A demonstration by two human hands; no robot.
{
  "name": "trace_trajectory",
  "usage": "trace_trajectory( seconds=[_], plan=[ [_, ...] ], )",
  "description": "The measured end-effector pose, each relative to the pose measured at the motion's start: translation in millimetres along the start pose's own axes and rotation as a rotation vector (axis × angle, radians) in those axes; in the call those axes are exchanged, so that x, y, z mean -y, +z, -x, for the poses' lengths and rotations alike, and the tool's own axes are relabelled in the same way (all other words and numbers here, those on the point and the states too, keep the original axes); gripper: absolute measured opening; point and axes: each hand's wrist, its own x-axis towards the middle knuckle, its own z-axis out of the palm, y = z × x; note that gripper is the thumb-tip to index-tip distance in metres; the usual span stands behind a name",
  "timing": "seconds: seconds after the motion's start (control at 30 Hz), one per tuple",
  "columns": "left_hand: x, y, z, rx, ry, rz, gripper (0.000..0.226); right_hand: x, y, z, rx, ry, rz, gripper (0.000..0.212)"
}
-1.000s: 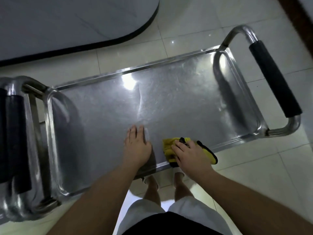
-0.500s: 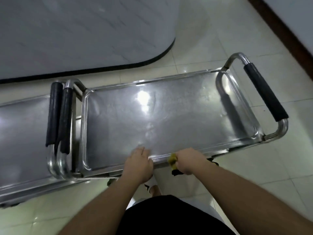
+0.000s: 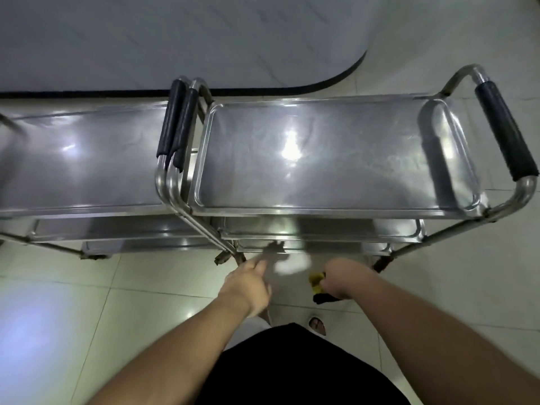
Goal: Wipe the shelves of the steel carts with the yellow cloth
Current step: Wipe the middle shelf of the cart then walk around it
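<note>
Right hand grips yellow cloth – left hand empty

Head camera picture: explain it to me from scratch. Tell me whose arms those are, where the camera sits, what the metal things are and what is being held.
There is no machine here. A person wears a camera on the head, so you look down along their own two arms at the tiled floor.

The metal things are two steel carts standing end to end. The right cart is in front of the person; the left cart is partly cut off by the picture's edge. Each has a flat top shelf with lower shelves underneath and black padded handles at the ends. Nothing can be seen lying on the top shelves.

The right hand grips a bunched yellow cloth, low in front of the cart. The left hand holds nothing; its fingers are blurred.
</note>
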Motion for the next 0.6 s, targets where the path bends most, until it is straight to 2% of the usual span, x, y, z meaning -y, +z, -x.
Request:
trace_trajectory(
  seconds=[0.27, 0.47, 0.6],
  plan=[
    [65.5, 8.2, 16.8, -0.004, -0.030, 0.042, 0.060, 60.3, 27.1, -1.0, -0.024, 0.002, -0.042, 0.036],
    [137.9, 15.2, 7.8, 0.012, -0.074, 0.129, 0.059, 110.2, 45.6, -25.4, -0.086, 0.053, -0.102, 0.032],
    [168.4, 24.3, 4.6, -0.022, -0.103, -0.008, 0.060, 137.4, 55.0, -39.8, -0.091, 0.025, -0.105, 0.030]
  ],
)
